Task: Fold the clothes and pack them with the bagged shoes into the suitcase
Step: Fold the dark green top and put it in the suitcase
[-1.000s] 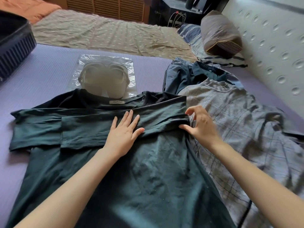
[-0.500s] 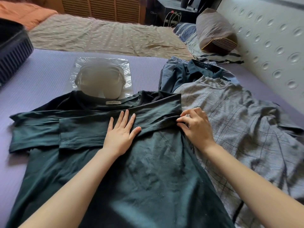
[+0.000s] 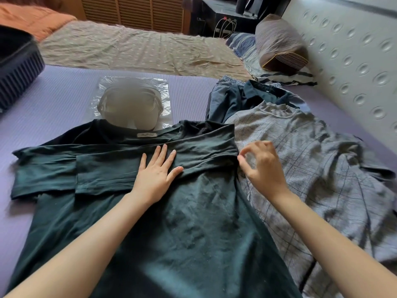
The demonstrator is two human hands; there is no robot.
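Head view, single frame. The green shirt [image 3: 193, 222] lies spread on the purple bed [image 3: 53, 100] directly in front of me, collar at the far end, both sleeves laid across the chest, one over the other. Left hand [image 3: 158, 173] is flat on the overlapped sleeves, fingers straight and spread, pressing the layers down. Right hand [image 3: 262, 171] is at the shirt's right shoulder edge, over the grey checked top [image 3: 318, 173]. Its fingers are curled, but blur hides the tips, so I cannot tell whether they pinch cloth or nothing. The hands are apart. The bagged shoes [image 3: 131, 104], in clear plastic, sit right at the collar. The suitcase [image 3: 17, 67] is at the far left, well apart from the clothes. A heap of blue clothes [image 3: 234, 97] lies unfolded beyond the checked top. Judgement: sleeve fold done, body folds not yet made, so the task is early. Handling: the shirt is thin knit, light and limp. It will sag if lifted from one point, and the sleeves may slide out once the pinning palm comes off. Best purchase is the side seam or hem, taken at two points and folded toward the middle. The shirt's right edge overlaps the checked top, so a grab there risks taking both layers. The shoe bag looks slippery, so grip it through the film onto the shoes.
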